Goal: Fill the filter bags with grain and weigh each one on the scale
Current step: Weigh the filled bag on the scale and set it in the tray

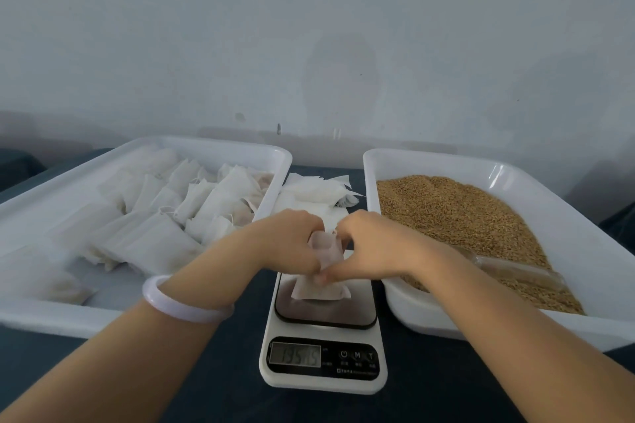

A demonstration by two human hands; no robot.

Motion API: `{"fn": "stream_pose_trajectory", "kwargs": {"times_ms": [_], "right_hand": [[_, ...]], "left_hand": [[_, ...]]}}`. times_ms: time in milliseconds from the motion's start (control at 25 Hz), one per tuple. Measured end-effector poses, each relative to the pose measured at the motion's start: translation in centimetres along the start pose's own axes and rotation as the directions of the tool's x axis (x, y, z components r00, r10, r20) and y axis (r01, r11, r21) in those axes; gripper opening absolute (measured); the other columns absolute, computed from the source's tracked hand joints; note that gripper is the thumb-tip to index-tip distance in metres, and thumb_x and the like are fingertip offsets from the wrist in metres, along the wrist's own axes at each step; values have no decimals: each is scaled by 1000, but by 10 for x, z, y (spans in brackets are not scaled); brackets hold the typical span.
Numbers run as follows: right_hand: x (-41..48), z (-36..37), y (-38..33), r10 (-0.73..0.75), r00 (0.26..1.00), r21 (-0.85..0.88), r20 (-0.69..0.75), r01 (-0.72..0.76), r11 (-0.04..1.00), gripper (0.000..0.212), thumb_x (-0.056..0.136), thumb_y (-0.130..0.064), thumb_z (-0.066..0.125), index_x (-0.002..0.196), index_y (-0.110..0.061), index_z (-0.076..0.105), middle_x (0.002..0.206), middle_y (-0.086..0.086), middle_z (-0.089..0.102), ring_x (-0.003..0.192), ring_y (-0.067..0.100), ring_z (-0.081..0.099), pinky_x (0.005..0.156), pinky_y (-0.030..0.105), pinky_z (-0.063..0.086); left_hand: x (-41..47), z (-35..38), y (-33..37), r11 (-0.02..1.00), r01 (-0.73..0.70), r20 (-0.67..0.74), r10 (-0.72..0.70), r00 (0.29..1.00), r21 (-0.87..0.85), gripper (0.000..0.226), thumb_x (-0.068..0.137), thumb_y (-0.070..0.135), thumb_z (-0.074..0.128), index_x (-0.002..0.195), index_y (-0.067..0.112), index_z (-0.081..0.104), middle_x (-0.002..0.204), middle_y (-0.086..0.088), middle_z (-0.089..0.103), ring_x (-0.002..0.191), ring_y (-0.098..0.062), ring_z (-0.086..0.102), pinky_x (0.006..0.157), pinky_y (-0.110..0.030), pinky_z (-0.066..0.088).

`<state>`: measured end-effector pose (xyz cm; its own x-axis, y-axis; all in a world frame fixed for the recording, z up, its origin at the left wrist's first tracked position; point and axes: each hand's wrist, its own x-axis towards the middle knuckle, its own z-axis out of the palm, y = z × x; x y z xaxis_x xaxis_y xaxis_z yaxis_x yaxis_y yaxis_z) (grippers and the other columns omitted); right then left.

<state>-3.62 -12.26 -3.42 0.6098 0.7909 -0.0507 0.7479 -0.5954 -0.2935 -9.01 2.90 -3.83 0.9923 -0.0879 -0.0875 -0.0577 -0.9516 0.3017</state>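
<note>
Wall (309,27), pale grey-white with faint smudges, well behind the scale (323,385). Dark tabletop (223,398) under the scale. White tray (213,144) left of the scale, holding many filled bags (154,237), plump and white, heaped loosely. Second white tray (446,156) right of the scale, banked with golden-brown grain (464,216), a clear scoop (515,271) lying in it. Loose flat empty bags (316,189) just beyond the scale. Scale itself white with a dark weighing plate; digits on its display too blurred to read. Left hand (288,240) and right hand (371,244) meeting over the plate, fingers curled, both pinching the gathered neck of one filter bag (323,288). Bag white, thin, slightly see-through, bulging at the bottom, lower end down on the plate. Pale bangle (185,302) round the left wrist, nearer than the scale's plate.
</note>
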Motion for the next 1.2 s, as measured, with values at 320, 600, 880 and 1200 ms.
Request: {"fn": "stream_pose_trajectory", "kwargs": {"times_ms": [320, 600, 880, 1200], "right_hand": [[-7, 10, 11, 67, 989, 290, -130, -27, 957, 38, 63, -48, 81, 92, -27, 67, 87, -14, 67, 82, -2, 61, 62, 8, 42], [-8, 10, 11, 76, 987, 310, -142, -28, 950, 34, 67, -45, 80, 92, -25, 68, 85, -11, 68, 77, -2, 62, 60, 8, 43], [-8, 11, 12, 73, 987, 311, -143, -25, 950, 35, 68, -44, 80, 95, -24, 69, 87, -10, 69, 78, 0, 63, 60, 7, 43], [-8, 10, 10, 83, 988, 335, -127, -36, 942, 27, 68, -41, 81, 88, -28, 66, 84, -12, 68, 74, -4, 61, 58, 7, 42]], "left_hand": [[-3, -1, -7, 945, -23, -90, -7, 996, -326, 25, 74, 17, 70, 94, 28, 59, 91, 11, 65, 84, -7, 62, 81, -28, 52], [-4, 0, -8, 930, -42, -88, 11, 996, -365, 21, 74, 15, 73, 89, 26, 61, 91, 6, 69, 87, -13, 66, 86, -35, 53], [-5, 0, -7, 930, -41, -91, 8, 996, -365, 22, 74, 16, 73, 87, 29, 61, 88, 11, 68, 85, -8, 65, 85, -29, 53], [-5, 0, -8, 931, -42, -80, 14, 997, -363, 24, 73, 15, 74, 88, 28, 60, 91, 7, 69, 87, -11, 66, 86, -34, 53]]}}
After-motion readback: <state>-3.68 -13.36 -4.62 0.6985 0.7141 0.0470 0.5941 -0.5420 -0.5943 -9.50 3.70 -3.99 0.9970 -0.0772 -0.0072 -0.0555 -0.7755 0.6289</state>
